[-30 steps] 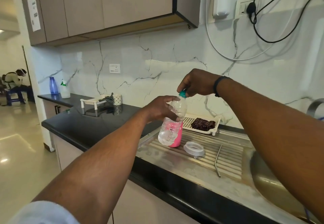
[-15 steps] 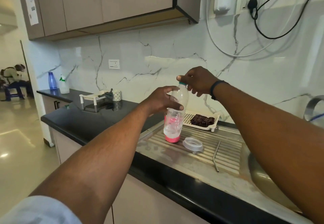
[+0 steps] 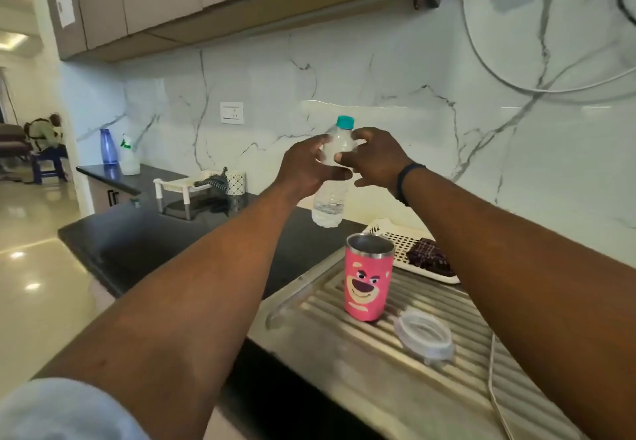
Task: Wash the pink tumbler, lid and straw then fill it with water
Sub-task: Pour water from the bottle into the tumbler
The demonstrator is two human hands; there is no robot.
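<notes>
We've got both arms stretched out, left hand (image 3: 304, 169) and right hand (image 3: 373, 161) wrapped around the capped bottle (image 3: 332, 178), held in the air above the tumbler (image 3: 369, 283). Tumbler's upright and uncovered on the drainboard (image 3: 330, 346), lid (image 3: 424, 336) just beside it, black counter (image 3: 148, 243) to the left

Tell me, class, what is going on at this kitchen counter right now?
A person holds a clear water bottle in the air with both hands, the left hand and right hand gripping its upper part; its teal cap is on. Below it, the pink tumbler stands open on the steel drainboard, with its clear lid lying beside it. Whether the tumbler holds water cannot be seen.
</notes>
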